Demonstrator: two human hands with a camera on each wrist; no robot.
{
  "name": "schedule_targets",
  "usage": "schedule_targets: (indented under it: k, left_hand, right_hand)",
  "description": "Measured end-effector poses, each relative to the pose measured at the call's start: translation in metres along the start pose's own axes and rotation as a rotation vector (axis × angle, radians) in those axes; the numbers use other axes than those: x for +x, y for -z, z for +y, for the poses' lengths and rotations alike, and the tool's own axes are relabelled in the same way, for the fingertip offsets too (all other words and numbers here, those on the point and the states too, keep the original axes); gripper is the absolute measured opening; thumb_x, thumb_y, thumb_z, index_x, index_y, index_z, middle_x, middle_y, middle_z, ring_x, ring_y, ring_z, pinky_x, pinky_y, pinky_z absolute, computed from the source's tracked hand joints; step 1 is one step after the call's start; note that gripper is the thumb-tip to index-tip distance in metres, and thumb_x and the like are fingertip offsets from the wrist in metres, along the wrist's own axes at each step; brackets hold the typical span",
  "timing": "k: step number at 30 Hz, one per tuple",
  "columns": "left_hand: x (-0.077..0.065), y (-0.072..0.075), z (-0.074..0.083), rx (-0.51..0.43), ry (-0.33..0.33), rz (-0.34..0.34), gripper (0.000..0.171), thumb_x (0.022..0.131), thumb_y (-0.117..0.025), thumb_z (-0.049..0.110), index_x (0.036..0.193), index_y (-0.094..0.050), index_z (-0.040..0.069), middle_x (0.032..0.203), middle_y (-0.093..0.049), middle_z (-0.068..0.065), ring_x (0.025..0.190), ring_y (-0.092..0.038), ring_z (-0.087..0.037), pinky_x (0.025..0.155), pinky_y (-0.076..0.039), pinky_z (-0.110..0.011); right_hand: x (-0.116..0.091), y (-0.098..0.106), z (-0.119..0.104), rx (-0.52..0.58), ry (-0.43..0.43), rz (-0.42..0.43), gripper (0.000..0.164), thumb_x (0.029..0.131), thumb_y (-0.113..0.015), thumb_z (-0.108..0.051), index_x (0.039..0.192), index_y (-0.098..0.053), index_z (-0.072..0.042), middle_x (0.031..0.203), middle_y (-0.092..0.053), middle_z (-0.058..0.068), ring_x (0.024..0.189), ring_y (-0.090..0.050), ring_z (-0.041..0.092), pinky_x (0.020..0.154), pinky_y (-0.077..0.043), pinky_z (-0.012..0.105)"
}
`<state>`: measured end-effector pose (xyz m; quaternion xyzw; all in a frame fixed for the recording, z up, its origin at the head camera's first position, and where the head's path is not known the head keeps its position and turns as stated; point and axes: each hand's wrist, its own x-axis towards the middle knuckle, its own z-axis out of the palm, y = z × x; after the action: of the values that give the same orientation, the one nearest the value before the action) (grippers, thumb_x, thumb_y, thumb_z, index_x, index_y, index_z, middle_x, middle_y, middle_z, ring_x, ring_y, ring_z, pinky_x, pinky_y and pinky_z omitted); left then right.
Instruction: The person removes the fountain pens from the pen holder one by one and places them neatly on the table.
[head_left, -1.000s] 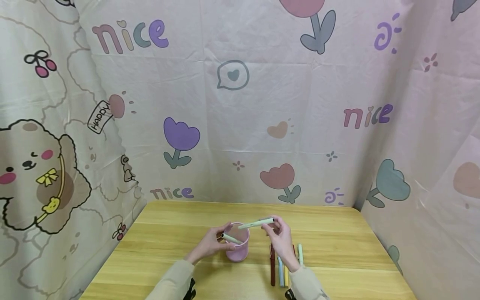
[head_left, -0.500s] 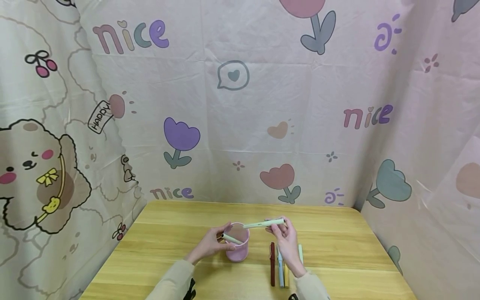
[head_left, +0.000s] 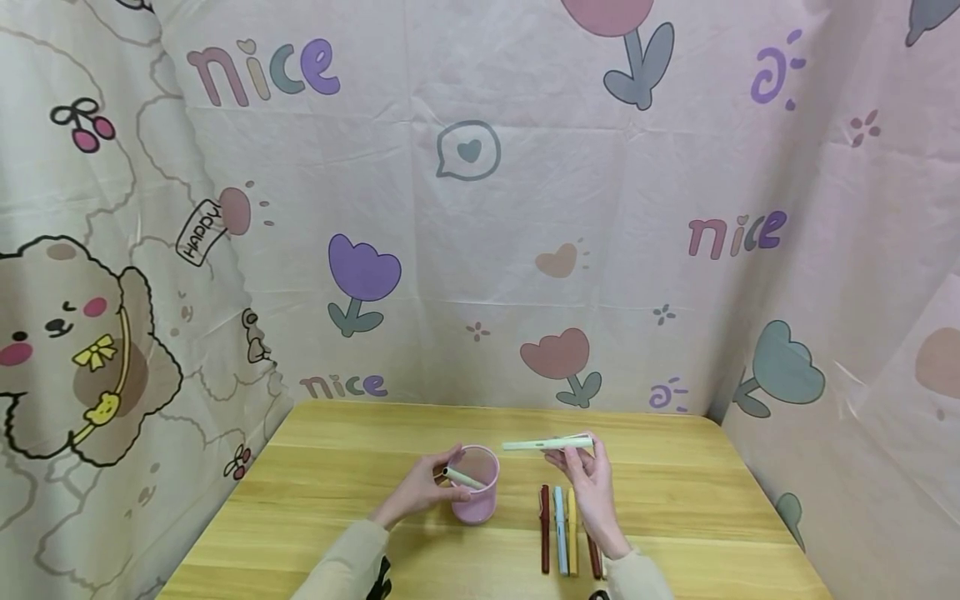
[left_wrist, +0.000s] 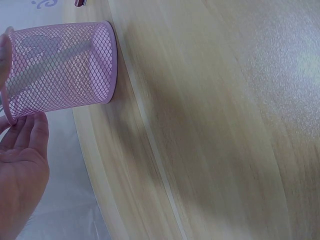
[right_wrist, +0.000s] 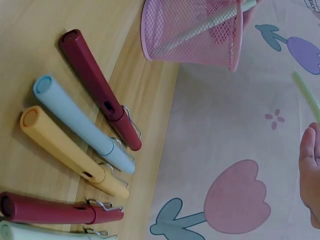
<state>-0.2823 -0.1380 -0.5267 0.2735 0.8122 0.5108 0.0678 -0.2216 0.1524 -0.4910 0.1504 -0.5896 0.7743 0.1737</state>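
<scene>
My left hand [head_left: 420, 492] grips a pink mesh pen cup [head_left: 476, 508] near its rim, thumb on the near side and fingers round the far left. The cup stands upright on the table. One pale green pen [right_wrist: 200, 27] leans inside it, its end at the rim beside that hand. Right of the cup and above the table, my right hand [head_left: 591, 490] pinches another pale green pen [head_left: 528, 445] near one end. This pen lies almost level, its free end pointing left toward the cup's opening.
On the wooden table [head_left: 337, 442], below my right hand, a row of capped pens lies side by side: dark red [right_wrist: 97, 82], light blue [right_wrist: 75, 117], yellow [right_wrist: 65, 147], another dark red [right_wrist: 50, 207] and pale green [right_wrist: 50, 231]. A printed cloth [head_left: 465, 250] hangs behind the table.
My right hand has moved right, carrying the pale green pen away from over the cup, and the pen has turned more level. The left hand and cup have stayed in place.
</scene>
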Motion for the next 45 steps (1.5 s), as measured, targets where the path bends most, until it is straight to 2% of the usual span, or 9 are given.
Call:
schedule_targets:
  k: [3,6,15,26,35,45]
  left_hand:
    - [0.0,0.0,0.0,0.002,-0.001,0.0,0.092,0.081,-0.084,0.019,0.149,-0.03,-0.014,0.15,-0.041,-0.035,0.139,-0.045,-0.05,0.113,-0.044,-0.048]
    - [0.0,0.0,0.0,0.005,-0.002,0.0,0.092,0.081,-0.084,0.018,0.149,-0.03,-0.015,0.15,-0.041,-0.035,0.139,-0.045,-0.05,0.113,-0.044,-0.048]
    - [0.0,0.0,0.001,0.006,0.004,0.001,0.092,0.081,-0.084,0.018,0.149,-0.03,-0.015,0.151,-0.04,-0.035,0.14,-0.044,-0.05,0.113,-0.044,-0.047]
    - [-0.001,0.0,0.002,0.007,0.0,-0.003,0.092,0.082,-0.083,0.02,0.149,-0.031,-0.014,0.151,-0.039,-0.035,0.14,-0.043,-0.05,0.113,-0.044,-0.048]
    - [-0.001,0.0,0.004,0.014,0.016,0.001,0.093,0.082,-0.083,0.02,0.15,-0.03,-0.014,0.152,-0.04,-0.034,0.14,-0.044,-0.049,0.114,-0.043,-0.049]
    - [-0.002,0.0,0.004,0.014,0.015,0.007,0.092,0.082,-0.084,0.019,0.15,-0.031,-0.013,0.151,-0.041,-0.034,0.139,-0.045,-0.049,0.113,-0.044,-0.049]
  right_hand:
    - [-0.001,0.003,-0.001,0.013,0.022,0.013,0.018,0.106,-0.045,-0.006,0.123,-0.04,-0.002,0.109,-0.075,0.004,0.099,-0.075,0.012,0.093,-0.063,0.03]
    - [-0.001,0.005,-0.003,0.026,0.034,0.02,0.02,0.106,-0.045,-0.003,0.124,-0.04,-0.007,0.109,-0.075,0.006,0.099,-0.075,0.011,0.094,-0.062,0.029]
    - [-0.003,0.014,-0.009,-0.005,-0.002,0.069,0.031,0.103,-0.048,0.001,0.13,-0.04,-0.012,0.106,-0.075,-0.008,0.099,-0.073,0.007,0.094,-0.061,0.023]
    - [-0.005,0.031,-0.015,-0.005,-0.026,0.115,0.038,0.103,-0.048,0.001,0.135,-0.035,-0.014,0.106,-0.07,-0.006,0.1,-0.073,0.009,0.096,-0.06,0.024]
    - [-0.008,0.043,-0.014,-0.002,-0.037,0.105,0.029,0.104,-0.046,0.0,0.129,-0.04,-0.014,0.104,-0.067,-0.008,0.095,-0.072,0.009,0.091,-0.063,0.026]
    - [-0.012,0.056,-0.014,-0.124,-0.056,0.101,0.028,0.107,-0.044,-0.007,0.132,-0.043,-0.018,0.102,-0.063,-0.01,0.092,-0.066,0.004,0.084,-0.064,0.023]
